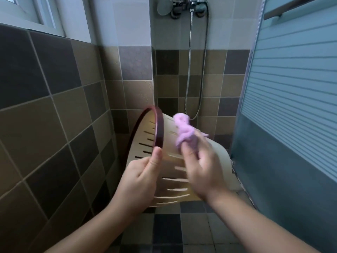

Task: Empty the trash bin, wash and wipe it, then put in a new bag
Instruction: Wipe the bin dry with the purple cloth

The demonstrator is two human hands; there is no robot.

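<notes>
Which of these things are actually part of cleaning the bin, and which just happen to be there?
Part of the job:
- slotted cream trash bin with dark red rim, tipped sideways
- purple cloth
- left hand, gripping the rim
- right hand, holding the cloth against the bin's outside

Just there:
- shower hose
- shower mixer
- glass shower door
- window

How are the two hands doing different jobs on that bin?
The left hand grips the bin's dark rim; the right hand holds a purple cloth against its side. The left looks sharp, the right blurred. Both touch the tilted bin.
</notes>
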